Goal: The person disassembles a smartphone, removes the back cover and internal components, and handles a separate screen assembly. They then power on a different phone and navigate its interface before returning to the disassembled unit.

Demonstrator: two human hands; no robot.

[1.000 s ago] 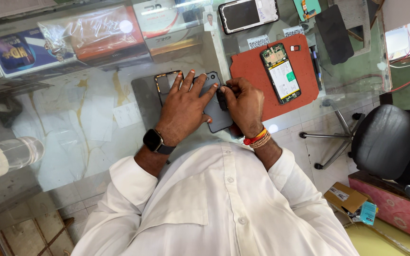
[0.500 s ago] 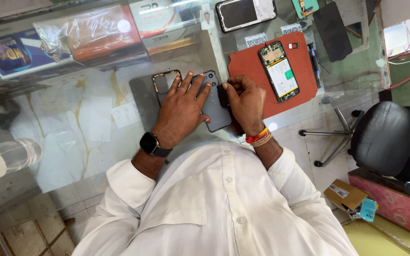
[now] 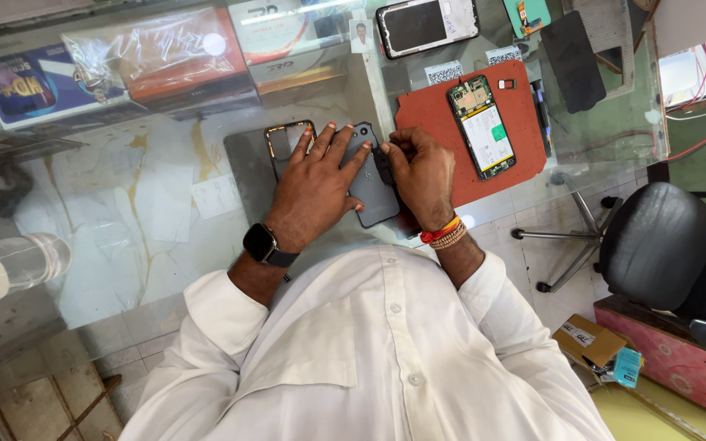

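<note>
Item 1. Dark grey smartphone with its back cover up point(image 3: 372, 184): lies on the glass tabletop point(image 3: 165, 196), near the middle, just left of the red-brown rubber work mat point(image 3: 431, 110). Probably laid flat so that it can be pressed down and worked along its edge.

Item 2. Left hand point(image 3: 314, 189): open, fingers spread, palm flat on the smartphone, apparently to keep it from sliding.

Item 3. Right hand point(image 3: 420, 171): fingers closed at the smartphone's right edge, pinching something small and dark; what it is cannot be told.

Item 4. Empty bronze-coloured phone frame point(image 3: 288, 147): partly under the left hand's fingers, at the far left of the smartphone.

Item 5. Opened phone with green circuit board exposed point(image 3: 481, 126): set aside on the mat, right of the hands.
</note>
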